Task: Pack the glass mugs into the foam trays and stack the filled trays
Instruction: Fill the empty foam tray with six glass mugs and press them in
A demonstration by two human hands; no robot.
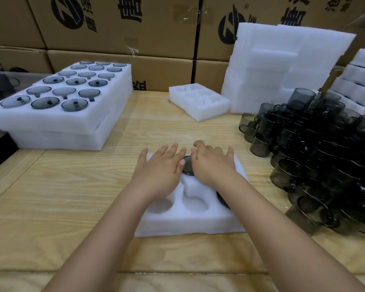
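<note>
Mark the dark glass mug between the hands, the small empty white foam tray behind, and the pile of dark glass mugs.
Dark glass mug (pixel 189 167): head view, its top.
Small empty white foam tray (pixel 183 105): head view, near wall.
Pile of dark glass mugs (pixel 325 157): head view, middle.

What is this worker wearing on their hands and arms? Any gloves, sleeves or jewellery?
Nothing shows. The left hand and right hand are bare, with no gloves, rings or tape, and the nails look short and unpainted. The left forearm and right forearm are uncovered down to the picture's bottom edge: no sleeve cuff, watch or bracelet is in view.
</note>
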